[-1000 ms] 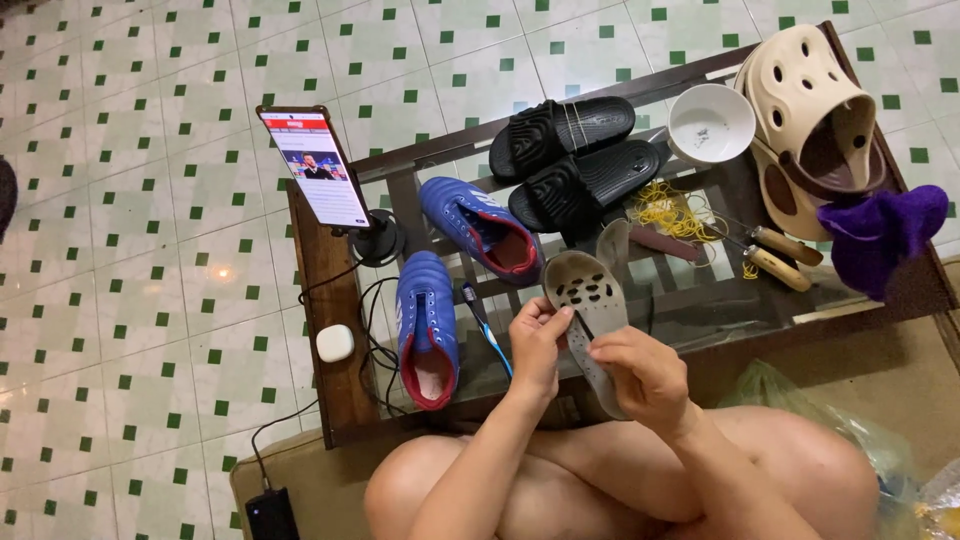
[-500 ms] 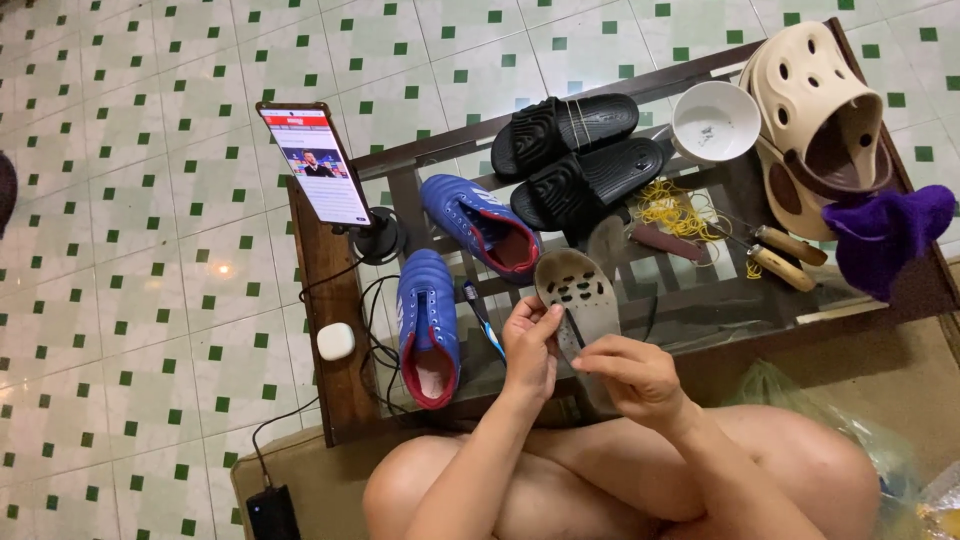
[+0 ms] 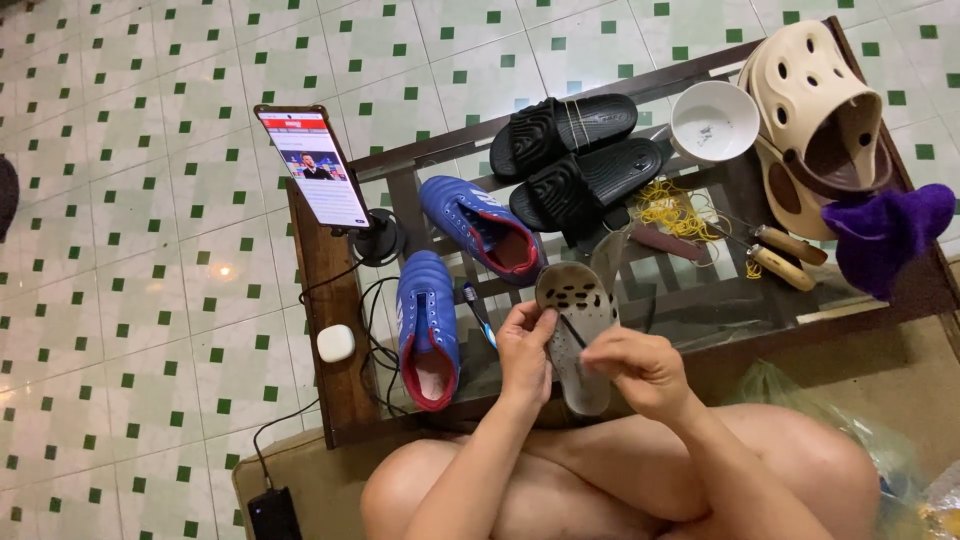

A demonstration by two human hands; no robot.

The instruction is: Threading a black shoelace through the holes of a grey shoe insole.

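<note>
Grey perforated insole (image 3: 577, 335): held up over the near edge of the glass-topped worktop (image 3: 700, 300), holed end pointing away from the person, plain end toward the knees.

Left hand (image 3: 525, 350): fingers closed on the left edge of the insole, thumb on its upper face.

Right hand (image 3: 640, 365): at the right side of the insole, fingers pinched together on something thin and dark that crosses the insole's face; what it is cannot be told.

All other places are given from the insole.

- Pair of blue football boots with red lining: one (image 3: 428, 330) just to the left, lying lengthwise; the other (image 3: 482, 225) beyond it, set at an angle.
- Toothbrush (image 3: 480, 315): between the nearer boot and the left hand.
- Pair of black slide sandals (image 3: 575, 155): farther away, side by side.
- White bowl (image 3: 714, 120): far right, beyond.
- Beige clog (image 3: 810, 105): right of the bowl.
- Purple cloth (image 3: 885, 235): at the right, near the clog.
- Heap of yellow rubber bands (image 3: 672, 205) and two wooden-handled tools (image 3: 785, 255): right, between the sandals and the cloth.
- Phone on a stand (image 3: 312, 165): far left, screen lit.
- Small white case (image 3: 336, 343): left, on the wooden edge.
</note>
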